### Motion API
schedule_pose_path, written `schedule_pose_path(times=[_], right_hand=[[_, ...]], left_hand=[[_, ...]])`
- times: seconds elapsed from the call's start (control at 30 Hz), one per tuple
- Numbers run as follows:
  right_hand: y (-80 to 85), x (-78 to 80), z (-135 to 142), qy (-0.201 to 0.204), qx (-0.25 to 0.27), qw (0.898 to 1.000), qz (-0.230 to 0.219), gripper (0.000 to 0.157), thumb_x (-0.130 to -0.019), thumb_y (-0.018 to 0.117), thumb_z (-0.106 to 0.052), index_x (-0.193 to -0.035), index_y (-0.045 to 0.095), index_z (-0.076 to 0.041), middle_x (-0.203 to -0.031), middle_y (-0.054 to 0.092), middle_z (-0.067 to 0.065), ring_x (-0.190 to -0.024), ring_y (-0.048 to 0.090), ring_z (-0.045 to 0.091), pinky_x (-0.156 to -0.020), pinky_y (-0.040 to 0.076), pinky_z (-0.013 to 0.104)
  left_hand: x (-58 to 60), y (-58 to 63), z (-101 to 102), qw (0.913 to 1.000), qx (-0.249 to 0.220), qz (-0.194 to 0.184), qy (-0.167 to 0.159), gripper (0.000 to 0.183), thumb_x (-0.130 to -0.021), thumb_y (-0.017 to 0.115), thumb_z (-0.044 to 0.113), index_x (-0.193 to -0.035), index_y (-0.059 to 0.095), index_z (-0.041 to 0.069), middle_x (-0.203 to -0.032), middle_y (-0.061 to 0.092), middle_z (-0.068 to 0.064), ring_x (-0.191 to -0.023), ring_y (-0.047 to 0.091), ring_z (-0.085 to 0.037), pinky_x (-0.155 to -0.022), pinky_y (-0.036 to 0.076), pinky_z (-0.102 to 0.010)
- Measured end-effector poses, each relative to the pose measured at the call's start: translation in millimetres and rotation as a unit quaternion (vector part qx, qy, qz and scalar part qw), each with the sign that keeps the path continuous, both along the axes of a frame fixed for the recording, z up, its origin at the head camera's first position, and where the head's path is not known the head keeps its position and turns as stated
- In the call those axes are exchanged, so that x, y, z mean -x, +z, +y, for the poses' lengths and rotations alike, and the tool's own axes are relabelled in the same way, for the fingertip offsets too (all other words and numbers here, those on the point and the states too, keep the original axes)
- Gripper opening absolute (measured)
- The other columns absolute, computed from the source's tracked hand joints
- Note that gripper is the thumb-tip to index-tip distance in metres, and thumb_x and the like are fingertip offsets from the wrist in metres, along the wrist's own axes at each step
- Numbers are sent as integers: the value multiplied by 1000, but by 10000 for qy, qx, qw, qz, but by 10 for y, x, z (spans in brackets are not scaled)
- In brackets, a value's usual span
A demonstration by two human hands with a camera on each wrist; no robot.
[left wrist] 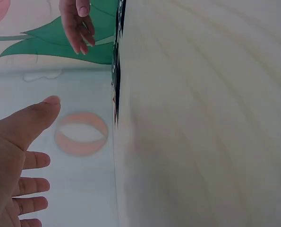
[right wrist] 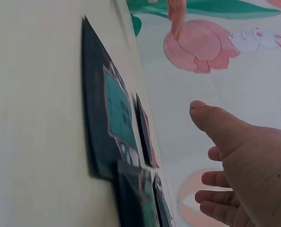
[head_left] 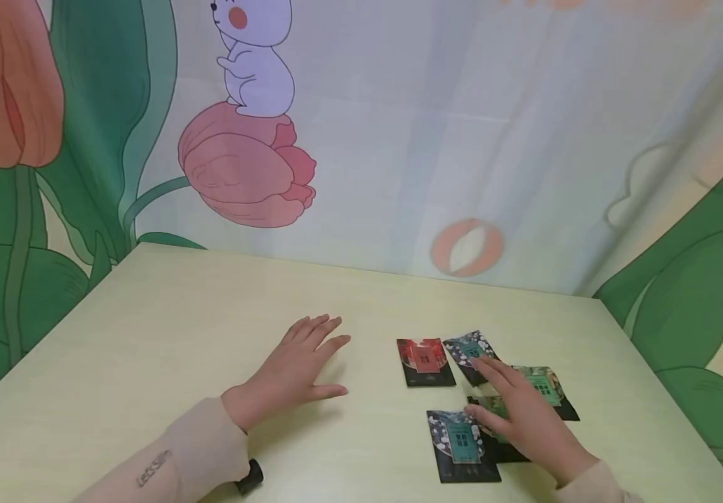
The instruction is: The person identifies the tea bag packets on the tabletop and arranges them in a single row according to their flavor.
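Note:
My left hand point(head_left: 295, 370) hovers over the left-centre of the table, fingers spread and holding nothing. The right hand point(head_left: 534, 412) is above several small flat packets, fingers loosely extended and free of any object in the right wrist view. A red-and-black packet point(head_left: 426, 370) lies at the group's left, beside a tilted dark floral packet point(head_left: 458, 349) with a teal label. Nearest me is a similar floral packet point(head_left: 464, 447), overlapping a green packet point(head_left: 492, 405) that the right hand partly covers. Another green-topped packet point(head_left: 550, 391) lies to the right, past the fingers.
The pale yellow table point(head_left: 166, 335) ends at a curtain point(head_left: 367, 175) printed with tulips and a white animal. More printed leaves point(head_left: 700, 300) hang along the right side. A black object point(head_left: 250, 478) shows at my left sleeve.

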State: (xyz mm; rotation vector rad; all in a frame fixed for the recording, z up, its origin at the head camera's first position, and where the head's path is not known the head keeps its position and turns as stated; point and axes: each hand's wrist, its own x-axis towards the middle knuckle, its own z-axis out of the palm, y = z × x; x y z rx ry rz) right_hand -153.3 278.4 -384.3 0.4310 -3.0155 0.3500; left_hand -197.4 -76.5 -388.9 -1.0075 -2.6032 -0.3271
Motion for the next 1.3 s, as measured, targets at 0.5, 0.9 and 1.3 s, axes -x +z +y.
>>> schedule_pose_path(times=[0.5,0.9,1.3], right_hand=[[2,-362,-187,554,346,9818,-1782,72,-77,66,-61,-133,57,-17,-136,54,7,-124,51,34,-94,49,56],[-71,-357,-158,887,-49,9751,-2030,71,-80,59,-66,-133,57,-18,-140,51,1,-127,49,31,-99,47,54],[-91,-351,-163,821,18,9756,-2034,72,-81,57,-68,-134,56,-21,-140,52,0,-126,50,30,-98,47,54]], left_hand=[[83,-40,406,9989,-271,-264,-277,57,-81,72,45,-126,60,12,-130,58,-7,-119,53,-25,-106,40,-42],[255,-111,808,9965,223,-781,-217,55,-83,68,50,-126,61,17,-126,60,-1,-118,53,-19,-108,38,-38],[407,-150,1132,9934,593,-964,-179,49,-82,69,51,-118,64,17,-119,62,-1,-110,55,-18,-102,43,-33]])
